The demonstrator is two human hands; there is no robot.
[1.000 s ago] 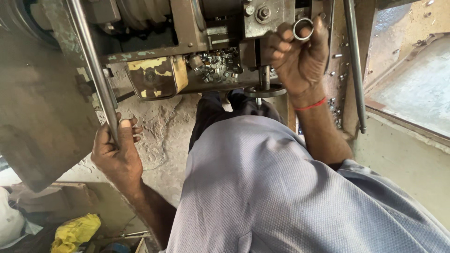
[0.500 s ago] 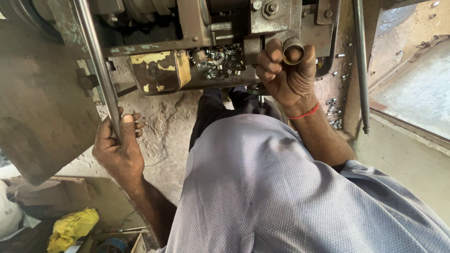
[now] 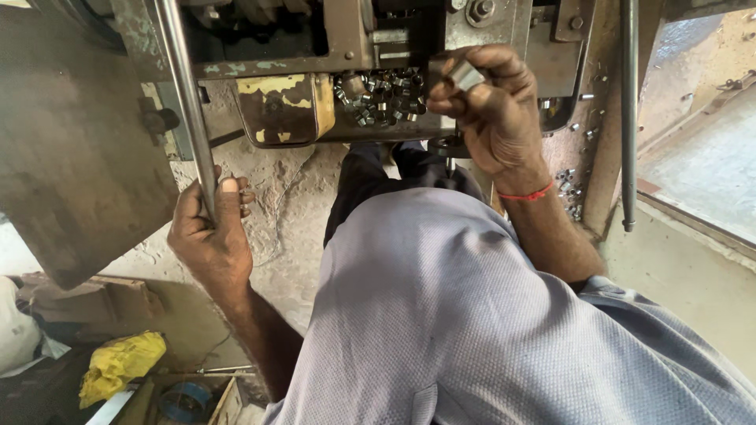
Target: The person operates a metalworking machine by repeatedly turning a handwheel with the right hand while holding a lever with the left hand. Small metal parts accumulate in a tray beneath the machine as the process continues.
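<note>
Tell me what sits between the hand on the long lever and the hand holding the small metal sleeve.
In the head view, between the left hand and the right hand lie the yellow chipped tray and a heap of small metal rings.

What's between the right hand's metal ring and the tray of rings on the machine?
Nothing visible. The right hand holds the metal ring in its fingertips just right of the tray of rings, with open space between. The left hand grips the lever bar.
</note>
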